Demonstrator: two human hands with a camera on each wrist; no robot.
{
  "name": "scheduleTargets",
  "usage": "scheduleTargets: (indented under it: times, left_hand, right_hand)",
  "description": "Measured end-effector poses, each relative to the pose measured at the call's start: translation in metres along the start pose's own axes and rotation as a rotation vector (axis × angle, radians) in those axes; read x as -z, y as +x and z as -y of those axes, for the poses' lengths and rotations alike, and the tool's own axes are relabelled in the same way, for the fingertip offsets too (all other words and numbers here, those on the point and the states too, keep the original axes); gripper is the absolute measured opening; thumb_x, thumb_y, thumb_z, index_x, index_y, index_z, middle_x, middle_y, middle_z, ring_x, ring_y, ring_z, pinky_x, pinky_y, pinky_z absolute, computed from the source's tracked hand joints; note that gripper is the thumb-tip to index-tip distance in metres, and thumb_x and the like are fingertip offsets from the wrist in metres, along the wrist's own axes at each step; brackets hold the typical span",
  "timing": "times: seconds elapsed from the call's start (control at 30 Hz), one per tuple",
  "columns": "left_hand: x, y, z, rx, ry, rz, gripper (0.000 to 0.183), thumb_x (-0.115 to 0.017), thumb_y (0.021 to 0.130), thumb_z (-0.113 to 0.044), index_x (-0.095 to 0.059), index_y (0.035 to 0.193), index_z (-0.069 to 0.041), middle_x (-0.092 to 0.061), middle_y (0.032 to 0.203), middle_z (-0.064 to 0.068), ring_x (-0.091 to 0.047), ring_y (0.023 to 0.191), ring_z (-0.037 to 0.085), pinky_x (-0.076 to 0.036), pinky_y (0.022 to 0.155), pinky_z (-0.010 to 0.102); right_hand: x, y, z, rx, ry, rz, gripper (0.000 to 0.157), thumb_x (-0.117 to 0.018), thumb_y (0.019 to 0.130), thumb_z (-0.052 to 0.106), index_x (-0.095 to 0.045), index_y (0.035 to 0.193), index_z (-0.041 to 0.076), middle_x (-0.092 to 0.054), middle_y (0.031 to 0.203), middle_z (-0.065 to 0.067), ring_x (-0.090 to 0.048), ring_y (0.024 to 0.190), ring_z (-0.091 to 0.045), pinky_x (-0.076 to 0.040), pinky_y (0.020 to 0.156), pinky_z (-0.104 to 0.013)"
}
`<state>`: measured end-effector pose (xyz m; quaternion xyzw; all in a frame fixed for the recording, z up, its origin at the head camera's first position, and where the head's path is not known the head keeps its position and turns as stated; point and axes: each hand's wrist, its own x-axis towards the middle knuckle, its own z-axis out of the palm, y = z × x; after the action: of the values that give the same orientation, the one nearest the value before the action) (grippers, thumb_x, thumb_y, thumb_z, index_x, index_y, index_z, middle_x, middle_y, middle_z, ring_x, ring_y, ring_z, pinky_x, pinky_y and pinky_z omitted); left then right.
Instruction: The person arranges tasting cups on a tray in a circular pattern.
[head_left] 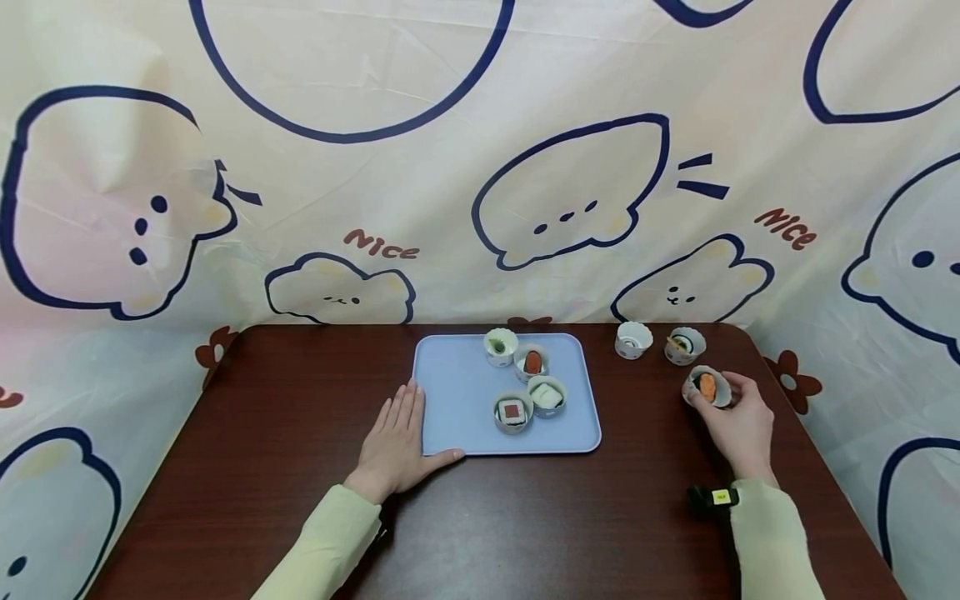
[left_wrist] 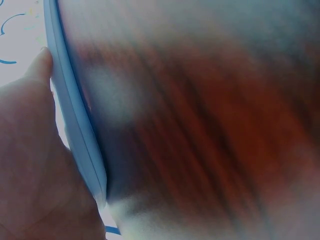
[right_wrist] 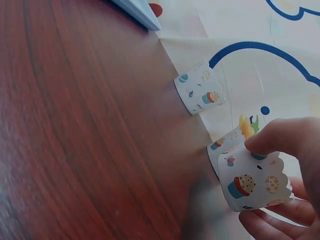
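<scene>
My right hand (head_left: 738,427) pinches a small paper baking cup (head_left: 721,390) by its sides, thumb opposite fingers. Inside sits a sushi piece with an orange topping (head_left: 707,385). The right wrist view shows the cup's cupcake print (right_wrist: 255,182), with my thumb near its upper side. My left hand (head_left: 393,446) rests, fingers straight, along the left edge of a light blue tray (head_left: 457,400), its thumb at the front edge. Several cups stand on the tray's right half: one with a green filling (head_left: 498,343), one with a red-brown topped piece (head_left: 532,362), a whitish piece (head_left: 547,395) and a square roll (head_left: 512,412).
Behind the held cup stand two more paper cups at the back right: a whitish one (head_left: 633,341) and one holding a roll with a yellow piece (head_left: 686,346). The dark wooden table (head_left: 570,525) meets a printed cloth (head_left: 435,183) at its back.
</scene>
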<state>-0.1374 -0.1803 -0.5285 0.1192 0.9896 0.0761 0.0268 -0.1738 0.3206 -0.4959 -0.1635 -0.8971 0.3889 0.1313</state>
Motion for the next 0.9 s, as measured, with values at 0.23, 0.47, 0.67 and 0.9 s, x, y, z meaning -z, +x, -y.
scheduleTargets:
  times: [0.23,0.47,0.67,0.9]
  left_hand:
    - [0.001,0.001,-0.002,0.002,0.004,0.003,0.125,-0.036,0.082,-0.092,-0.017,0.160,0.004,-0.008,0.167,0.021,-0.008,0.153,0.034,-0.011,0.121,0.049]
    - [0.002,0.000,-0.002,0.002,-0.010,-0.001,0.126,-0.038,0.082,-0.092,-0.017,0.159,0.005,-0.008,0.167,0.021,-0.009,0.153,0.035,-0.012,0.121,0.049]
    - [-0.003,0.002,0.001,0.000,0.007,-0.011,0.127,-0.034,0.081,-0.094,-0.018,0.160,0.004,-0.009,0.167,0.021,-0.010,0.153,0.035,-0.013,0.121,0.048]
    - [-0.005,0.002,0.002,-0.004,0.001,-0.019,0.127,-0.035,0.081,-0.094,-0.018,0.160,0.003,-0.009,0.167,0.020,-0.010,0.153,0.034,-0.014,0.121,0.049]
  right_hand:
    - [-0.003,-0.002,0.006,0.074,-0.029,-0.009,0.064,-0.077,0.091,0.037,-0.055,0.138,0.001,-0.061,0.124,-0.024,-0.057,0.096,-0.031,-0.044,0.070,-0.031]
    - [-0.006,-0.005,0.013,0.111,-0.023,-0.005,0.063,-0.079,0.089,0.038,-0.057,0.136,0.002,-0.063,0.122,-0.023,-0.060,0.093,-0.030,-0.043,0.065,-0.019]
    - [-0.007,-0.008,0.021,0.128,-0.005,0.024,0.065,-0.078,0.090,0.039,-0.055,0.137,0.002,-0.062,0.124,-0.024,-0.061,0.099,-0.033,-0.044,0.068,-0.018]
    - [-0.009,-0.013,0.026,0.199,0.007,0.038,0.059,-0.079,0.090,0.034,-0.057,0.135,0.002,-0.063,0.120,-0.022,-0.061,0.097,-0.032,-0.043,0.068,-0.013]
